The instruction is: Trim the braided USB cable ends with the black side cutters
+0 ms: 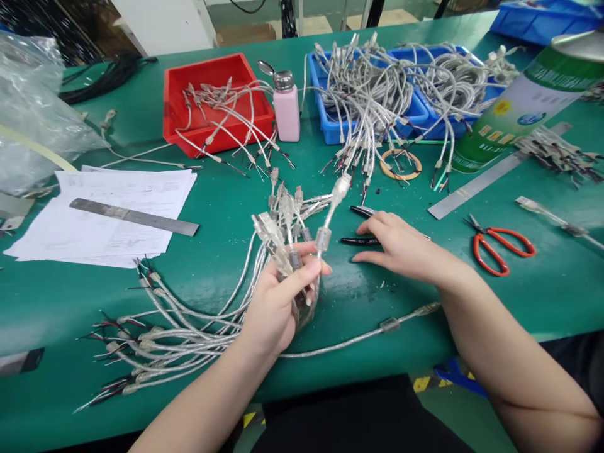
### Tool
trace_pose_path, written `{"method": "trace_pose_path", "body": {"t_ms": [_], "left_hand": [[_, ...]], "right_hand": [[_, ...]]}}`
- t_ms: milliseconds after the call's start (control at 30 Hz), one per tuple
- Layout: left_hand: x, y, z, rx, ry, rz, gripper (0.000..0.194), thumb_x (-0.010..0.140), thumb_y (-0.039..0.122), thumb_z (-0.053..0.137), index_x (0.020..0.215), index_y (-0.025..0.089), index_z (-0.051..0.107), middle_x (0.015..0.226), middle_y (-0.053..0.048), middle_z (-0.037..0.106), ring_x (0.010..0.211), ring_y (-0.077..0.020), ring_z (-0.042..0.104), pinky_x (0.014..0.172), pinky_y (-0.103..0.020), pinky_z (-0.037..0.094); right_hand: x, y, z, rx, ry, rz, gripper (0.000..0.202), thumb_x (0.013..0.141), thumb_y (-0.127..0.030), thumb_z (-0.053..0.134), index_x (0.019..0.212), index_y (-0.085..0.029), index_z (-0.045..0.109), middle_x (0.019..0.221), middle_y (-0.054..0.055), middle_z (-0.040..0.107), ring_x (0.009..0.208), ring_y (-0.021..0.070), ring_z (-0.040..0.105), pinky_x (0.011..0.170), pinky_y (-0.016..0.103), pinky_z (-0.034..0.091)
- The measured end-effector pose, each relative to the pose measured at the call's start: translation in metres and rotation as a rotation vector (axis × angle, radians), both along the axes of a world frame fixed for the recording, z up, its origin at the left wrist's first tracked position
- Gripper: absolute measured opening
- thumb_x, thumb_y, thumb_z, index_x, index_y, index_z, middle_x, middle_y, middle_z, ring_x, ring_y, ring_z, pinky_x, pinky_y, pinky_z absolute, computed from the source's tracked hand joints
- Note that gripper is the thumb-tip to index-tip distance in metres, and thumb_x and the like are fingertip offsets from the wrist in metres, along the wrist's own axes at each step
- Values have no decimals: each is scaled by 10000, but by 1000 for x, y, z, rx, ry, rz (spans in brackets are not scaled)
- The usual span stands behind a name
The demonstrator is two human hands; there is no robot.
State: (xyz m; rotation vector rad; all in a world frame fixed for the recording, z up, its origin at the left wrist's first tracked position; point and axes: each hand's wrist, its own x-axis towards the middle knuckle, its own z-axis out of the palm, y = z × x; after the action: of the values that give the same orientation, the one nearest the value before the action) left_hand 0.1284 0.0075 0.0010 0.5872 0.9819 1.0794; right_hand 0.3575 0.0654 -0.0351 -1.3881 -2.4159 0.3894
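Note:
My left hand (278, 296) is closed around a bundle of clear-jacketed USB cables (268, 236), plugs pointing up and away. One cable's USB plug (338, 189) stands apart from the bundle, its grey ferrite lump just above my fingertips. Stripped wire ends (117, 340) of the bundle fan out to the left on the table. My right hand (401, 242) rests over black-handled pliers (361, 241), thumb and fingers apart; the palm hides the tool's middle. Below, a single USB cable (349, 345) lies on the green mat.
Red-handled snips (503, 242) lie right of my right hand, by a steel ruler (457, 200) and a green can (519, 113). A red tray (172, 119), a pink pump bottle (287, 113) and a blue tray (333, 132) of cables stand behind. Papers (108, 242) lie left.

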Motion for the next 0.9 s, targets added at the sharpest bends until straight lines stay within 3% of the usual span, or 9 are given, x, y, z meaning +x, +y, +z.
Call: {"method": "trace_pose_path", "body": {"t_ms": [67,167,300,400,500,567,667,800,900], "left_hand": [[-1,2,-1,-3,-11,36,205,763,204,749,939,190,645,714,-3,661,530,-68,489,465,-146,374],[-2,3,-1,15,-39,42,169,774,227,744,906,200,642,671,6,642,532,-74,493,461,-144,376],[-1,4,-1,3,-40,20,180,735,208,768,871,192,650,639,10,639,527,-80,521,457,-149,399],[0,5,1,-36,-11,43,227,686,198,797,866,184,660,682,-1,675,592,-86,574,500,-139,445],[2,6,3,-48,6,64,259,646,184,814,857,178,663,735,-15,708,618,-88,594,466,-121,423],[3,5,3,-52,21,62,268,639,183,819,860,179,666,728,-15,712,607,-90,600,446,-120,411],[6,4,1,-60,49,47,264,642,176,828,863,175,684,704,-16,713,608,-95,623,495,-128,451],[10,1,-4,22,115,8,187,682,198,817,838,163,720,665,-17,697,587,-97,615,498,-140,446],[10,-1,-8,96,188,-23,142,717,216,798,831,165,731,605,-6,663,541,-92,578,467,-147,410]], "right_hand": [[4,3,-2,-54,-9,56,228,812,-288,741,958,-170,612,925,71,619,881,261,585,722,346,472],[2,4,0,-63,26,76,87,860,-190,655,940,-166,633,876,67,608,882,246,576,763,350,461],[0,6,7,50,163,-62,197,976,-255,454,1090,-144,570,946,103,558,873,231,576,763,363,482],[3,7,14,65,512,-192,210,1016,-331,356,1149,-193,440,959,68,549,744,171,600,647,305,506],[3,4,22,-56,885,-224,214,1009,-431,384,1110,-243,400,816,-5,534,486,112,472,436,248,388],[-4,-3,26,-203,962,-145,245,1017,-467,362,1059,-236,432,671,-43,480,412,99,354,383,237,280],[-21,-19,30,-464,987,39,288,1020,-472,398,1048,-195,471,548,-79,395,421,95,324,401,219,267],[-42,-38,33,-672,927,190,370,1014,-362,462,1298,-147,361,643,-63,481,512,93,422,465,194,335],[-47,-45,34,-659,878,212,275,1016,-292,447,1236,-140,383,748,-21,563,638,103,517,565,198,395]]}}
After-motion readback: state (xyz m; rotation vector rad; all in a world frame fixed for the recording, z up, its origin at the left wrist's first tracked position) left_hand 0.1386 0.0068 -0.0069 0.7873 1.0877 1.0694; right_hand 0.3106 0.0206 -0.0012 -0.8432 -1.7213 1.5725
